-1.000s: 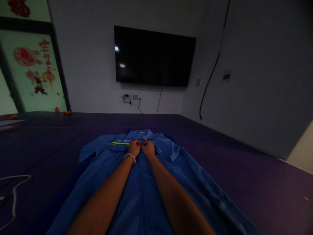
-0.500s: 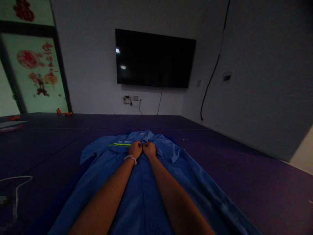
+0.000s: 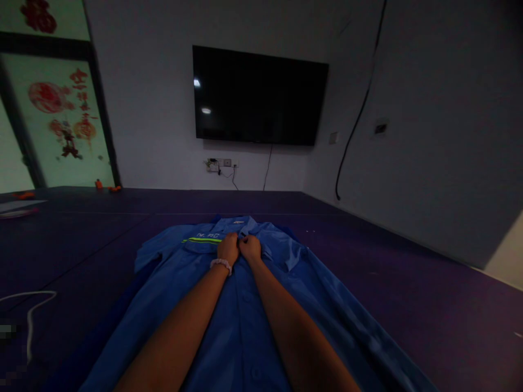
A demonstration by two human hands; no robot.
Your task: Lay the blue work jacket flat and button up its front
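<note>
A blue work shirt (image 3: 212, 321) lies spread out in front of me, collar at the far end. Its chest carries white lettering and a yellow-green stripe, and buttons run down the front placket. Both hands meet at the upper placket, just below the collar. My left hand (image 3: 227, 249), with a pink scrunchie (image 3: 221, 264) at the wrist, is closed on the shirt's front edge. Right beside it, my right hand (image 3: 250, 248) pinches the cloth of the other side. The fingertips are small and dark, so whether a button sits between them is hidden.
Purple floor mats (image 3: 388, 294) surround the shirt. A white cable (image 3: 30, 321) lies at the left. Small orange objects (image 3: 114, 189) rest near the glass door (image 3: 69, 120). A television (image 3: 259, 98) hangs on the far wall, and a black cable (image 3: 355, 125) runs down the right wall.
My left hand has shifted slightly to the right and turned, closing in on my right hand. The right hand stays at the placket. The shirt lies almost as before.
</note>
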